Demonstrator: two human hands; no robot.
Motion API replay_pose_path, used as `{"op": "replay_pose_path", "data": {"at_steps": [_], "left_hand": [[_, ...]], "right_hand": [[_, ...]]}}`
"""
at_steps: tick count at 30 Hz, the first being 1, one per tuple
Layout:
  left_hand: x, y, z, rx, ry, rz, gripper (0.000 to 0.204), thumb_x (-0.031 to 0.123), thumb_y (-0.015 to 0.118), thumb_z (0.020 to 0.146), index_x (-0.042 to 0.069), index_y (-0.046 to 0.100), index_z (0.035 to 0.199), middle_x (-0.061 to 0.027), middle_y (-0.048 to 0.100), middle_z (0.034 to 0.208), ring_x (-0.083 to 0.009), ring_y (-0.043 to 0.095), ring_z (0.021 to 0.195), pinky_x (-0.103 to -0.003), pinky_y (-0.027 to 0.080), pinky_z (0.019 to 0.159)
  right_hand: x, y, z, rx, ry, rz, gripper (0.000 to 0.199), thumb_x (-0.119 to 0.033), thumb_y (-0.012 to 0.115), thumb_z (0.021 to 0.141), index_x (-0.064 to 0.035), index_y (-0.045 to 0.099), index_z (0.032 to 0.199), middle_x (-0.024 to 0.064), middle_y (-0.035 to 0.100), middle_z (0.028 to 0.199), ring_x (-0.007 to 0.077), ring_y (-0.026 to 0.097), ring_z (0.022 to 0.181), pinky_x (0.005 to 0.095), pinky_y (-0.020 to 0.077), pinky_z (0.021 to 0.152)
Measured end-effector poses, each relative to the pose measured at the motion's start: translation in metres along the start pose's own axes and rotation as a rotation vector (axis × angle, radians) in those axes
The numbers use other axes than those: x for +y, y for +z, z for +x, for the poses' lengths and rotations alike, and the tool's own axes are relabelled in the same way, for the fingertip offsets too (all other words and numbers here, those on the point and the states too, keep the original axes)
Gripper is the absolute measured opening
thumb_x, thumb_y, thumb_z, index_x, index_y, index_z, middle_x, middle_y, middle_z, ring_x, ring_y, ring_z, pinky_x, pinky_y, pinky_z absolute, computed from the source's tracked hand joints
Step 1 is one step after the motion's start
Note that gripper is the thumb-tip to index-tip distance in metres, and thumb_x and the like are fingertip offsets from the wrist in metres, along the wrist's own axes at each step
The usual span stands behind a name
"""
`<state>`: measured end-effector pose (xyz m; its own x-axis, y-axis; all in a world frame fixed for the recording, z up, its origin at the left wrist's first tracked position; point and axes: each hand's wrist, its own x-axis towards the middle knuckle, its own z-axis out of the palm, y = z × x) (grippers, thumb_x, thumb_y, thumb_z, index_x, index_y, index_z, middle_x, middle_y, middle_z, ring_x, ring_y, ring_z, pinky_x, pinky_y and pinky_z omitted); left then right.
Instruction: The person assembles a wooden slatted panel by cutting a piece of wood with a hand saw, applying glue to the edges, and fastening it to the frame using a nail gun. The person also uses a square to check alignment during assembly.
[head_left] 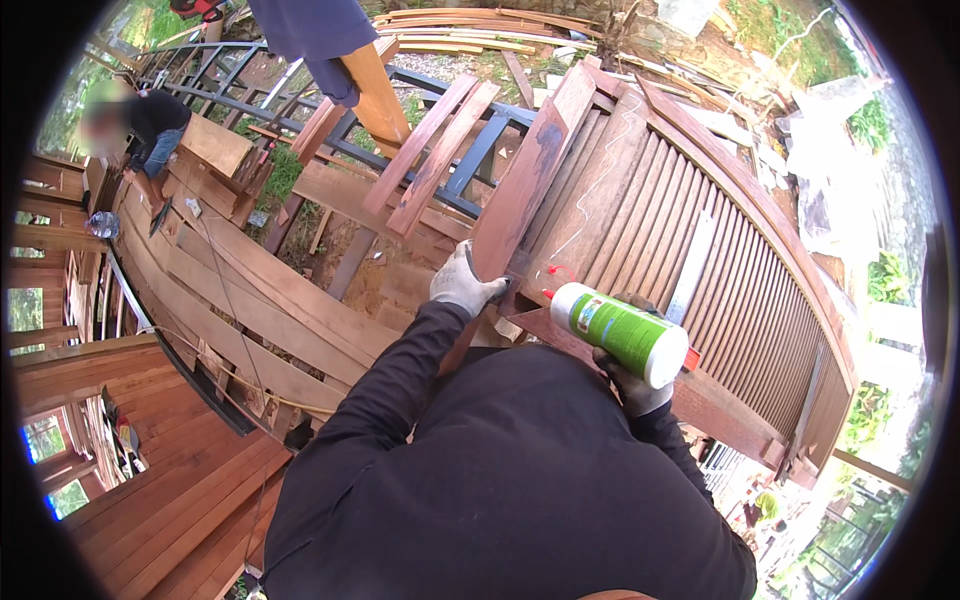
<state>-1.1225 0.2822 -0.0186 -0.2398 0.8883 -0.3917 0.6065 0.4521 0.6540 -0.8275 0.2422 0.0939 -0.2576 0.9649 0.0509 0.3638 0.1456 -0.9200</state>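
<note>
White plastic squeeze bottle with a green label [625,335]: in the right-hand grip, above the near edge of the ribbed panel.

Landmark: ribbed brown wooden panel [742,268].

Right hand [640,388], in a grey-white glove with dark fingers, is closed around the bottle's base half. Bottle held on its side over the panel's near left portion; body and red pointed nozzle [547,294] project leftward out of the grip, base end by the palm. Cannot tell whether the nozzle touches wood.

Left hand [463,284], in a whitish glove, just off the panel's near left corner, clasps the near end of a reddish-brown wooden plank with a dark stain [532,185]. Plank runs along the panel's left side.

Thin white wavy line [583,205] on the flat board left of the panel's ribs. Silver flat metal strip [690,268] lies across the ribs, beyond the bottle.

Co-worker in dark top and blue jeans [160,122] crouches well apart, far to the panel's left.
</note>
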Motion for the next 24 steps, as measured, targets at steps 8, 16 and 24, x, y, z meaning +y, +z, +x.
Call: {"op": "replay_pose_path", "data": {"at_steps": [8, 16, 24], "left_hand": [[-0.01, 0.001, 0.002, -0.003, 0.052, -0.056, 0.09, 0.045, 0.088, 0.068, 0.005, 0.049, 0.138, -0.0203, 0.064, 0.128, -0.0342, 0.061, 0.122, -0.043, 0.048, 0.103], [-0.014, -0.008, 0.008, -0.107, 0.064, -0.158, 0.09, 0.04, 0.089, 0.068, 0.002, 0.048, 0.139, -0.0195, 0.063, 0.131, -0.0324, 0.061, 0.123, -0.039, 0.049, 0.103], [-0.051, -0.03, 0.008, -0.035, 0.394, -0.683, 0.093, 0.025, 0.09, 0.075, -0.003, 0.04, 0.148, -0.0142, 0.055, 0.139, -0.0203, 0.055, 0.126, -0.035, 0.043, 0.11]], "right_hand": [[-0.011, 0.007, -0.011, 0.047, 0.097, 0.038, 0.078, -0.018, 0.089, 0.073, -0.0008, 0.05, 0.139, 0.0128, 0.063, 0.131, 0.0241, 0.063, 0.119, 0.038, 0.0505, 0.103], [-0.025, 0.004, -0.02, 0.31, 0.184, 0.13, 0.072, -0.006, 0.089, 0.076, 0.0016, 0.051, 0.136, 0.0114, 0.063, 0.124, 0.0202, 0.063, 0.112, 0.0335, 0.0547, 0.095], [0.015, 0.007, -0.03, 0.572, 0.071, 0.969, 0.048, -0.028, 0.067, 0.097, -0.0054, 0.054, 0.138, 0.0125, 0.063, 0.13, 0.0293, 0.063, 0.119, 0.0459, 0.0568, 0.096]]}}
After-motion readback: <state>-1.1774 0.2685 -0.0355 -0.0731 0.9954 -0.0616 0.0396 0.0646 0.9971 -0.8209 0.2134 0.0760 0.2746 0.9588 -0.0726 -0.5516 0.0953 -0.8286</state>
